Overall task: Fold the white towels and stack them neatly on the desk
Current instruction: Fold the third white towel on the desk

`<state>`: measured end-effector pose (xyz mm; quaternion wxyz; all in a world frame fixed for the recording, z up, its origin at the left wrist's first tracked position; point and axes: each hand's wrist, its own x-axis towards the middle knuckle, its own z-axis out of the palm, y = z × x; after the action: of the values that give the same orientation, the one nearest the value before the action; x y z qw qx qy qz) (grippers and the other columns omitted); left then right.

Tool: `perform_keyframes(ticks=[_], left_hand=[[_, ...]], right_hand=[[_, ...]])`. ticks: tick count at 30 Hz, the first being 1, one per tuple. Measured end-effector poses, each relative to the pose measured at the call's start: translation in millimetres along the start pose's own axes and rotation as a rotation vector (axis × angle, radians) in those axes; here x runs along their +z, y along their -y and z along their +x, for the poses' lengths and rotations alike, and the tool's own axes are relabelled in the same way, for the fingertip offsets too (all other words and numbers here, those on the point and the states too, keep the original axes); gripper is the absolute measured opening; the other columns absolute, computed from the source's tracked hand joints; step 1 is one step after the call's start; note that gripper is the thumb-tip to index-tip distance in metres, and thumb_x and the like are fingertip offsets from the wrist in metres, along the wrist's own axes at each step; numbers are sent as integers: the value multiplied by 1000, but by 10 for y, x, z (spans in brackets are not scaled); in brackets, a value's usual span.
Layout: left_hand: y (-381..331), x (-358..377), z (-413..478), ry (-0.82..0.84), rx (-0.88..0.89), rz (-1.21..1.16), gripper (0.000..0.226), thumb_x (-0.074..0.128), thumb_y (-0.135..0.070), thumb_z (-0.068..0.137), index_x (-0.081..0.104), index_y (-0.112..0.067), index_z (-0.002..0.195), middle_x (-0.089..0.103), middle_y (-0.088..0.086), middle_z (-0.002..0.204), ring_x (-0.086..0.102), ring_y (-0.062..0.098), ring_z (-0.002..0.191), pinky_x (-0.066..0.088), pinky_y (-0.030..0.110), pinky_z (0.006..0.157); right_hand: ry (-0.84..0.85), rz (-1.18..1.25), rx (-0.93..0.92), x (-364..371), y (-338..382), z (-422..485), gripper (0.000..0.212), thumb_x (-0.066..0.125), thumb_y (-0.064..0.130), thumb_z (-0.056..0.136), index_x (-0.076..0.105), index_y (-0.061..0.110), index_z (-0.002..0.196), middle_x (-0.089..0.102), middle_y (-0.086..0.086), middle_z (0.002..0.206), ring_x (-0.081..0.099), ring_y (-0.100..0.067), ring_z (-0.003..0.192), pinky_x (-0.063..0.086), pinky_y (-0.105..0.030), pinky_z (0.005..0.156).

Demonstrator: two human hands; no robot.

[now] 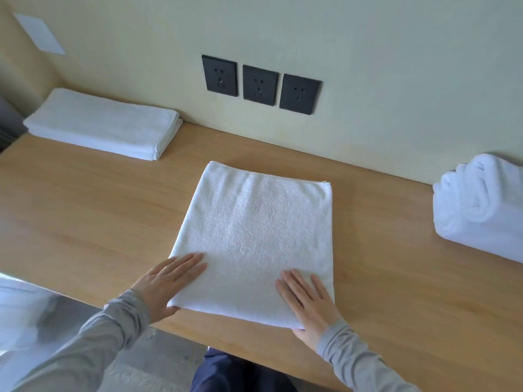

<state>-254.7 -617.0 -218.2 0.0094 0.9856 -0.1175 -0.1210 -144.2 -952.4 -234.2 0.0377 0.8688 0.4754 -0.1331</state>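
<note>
At the desk's [85, 210] near edge, your left hand [167, 284] and right hand [308, 301] press flat, fingers straight, on the half-folded towel [254, 233]. Careful: drag it and the layers skew, and it won't match the stack [104, 123] at the far-left corner.

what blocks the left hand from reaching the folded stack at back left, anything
Likely nothing, so yes: the left hand rests flat on the middle towel, with only bare desk between it and the folded stack.
</note>
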Motion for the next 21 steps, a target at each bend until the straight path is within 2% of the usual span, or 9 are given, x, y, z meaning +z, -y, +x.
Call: perform_keyframes(ticks=[3,5,7,9,11,14,17,19,21], left_hand=[[2,-31,64,-64,42,31,116,84,-44,29,41,-15,133,58,8,130,61,21,112,55,40,85],[29,-95,78,-80,37,32,109,82,-45,23,55,-19,125,63,4,113,68,18,95,58,32,73],[91,-179,104,-97,19,-29,92,85,-39,24,68,-19,112,63,0,98,68,15,81,57,23,64],[185,-306,162,-70,-51,-234,74,85,-25,41,67,-18,113,63,-2,98,67,16,83,54,20,69],[308,-452,255,-39,-198,-393,56,74,-25,59,60,-29,113,61,-10,101,62,13,90,47,19,76],[538,-715,436,-26,-280,-577,45,75,-27,59,54,-41,96,59,-19,91,58,10,84,41,19,71],[761,-1009,635,-3,-341,-789,41,79,-27,56,60,-39,90,64,-12,93,60,12,87,49,28,74],[911,-1160,788,-11,-356,-904,41,80,-28,56,62,-36,92,66,-7,95,60,13,90,49,28,76],[1062,-1276,981,-28,-357,-969,37,81,-26,60,63,-35,91,65,-6,97,59,11,92,46,25,76]], right_hand=[[-21,15,21,-42,45,21,106,89,29,30,55,14,130,55,-6,133,52,-24,124,49,-49,93],[-31,42,51,-117,34,28,102,90,30,27,60,17,124,62,-5,120,62,-23,110,54,-43,87],[-36,119,35,-218,-34,55,86,84,26,48,55,19,128,56,-5,121,59,-20,108,52,-33,91],[23,232,43,-336,-169,107,69,63,22,74,39,22,139,43,-2,128,45,-17,117,43,-27,98],[74,352,123,-496,-325,174,62,55,29,79,38,25,138,44,3,127,43,-15,117,41,-27,97],[74,505,243,-789,-545,281,52,64,33,72,54,25,122,55,6,117,54,-14,105,43,-24,89],[72,598,327,-1027,-757,382,36,75,32,66,64,24,100,61,9,95,57,-9,87,39,-10,68],[115,661,373,-1214,-915,498,33,78,36,65,66,27,94,64,13,88,59,-6,82,42,-10,68],[163,728,393,-1405,-1113,682,36,80,39,65,67,28,97,67,13,92,62,-6,85,49,-17,73]])
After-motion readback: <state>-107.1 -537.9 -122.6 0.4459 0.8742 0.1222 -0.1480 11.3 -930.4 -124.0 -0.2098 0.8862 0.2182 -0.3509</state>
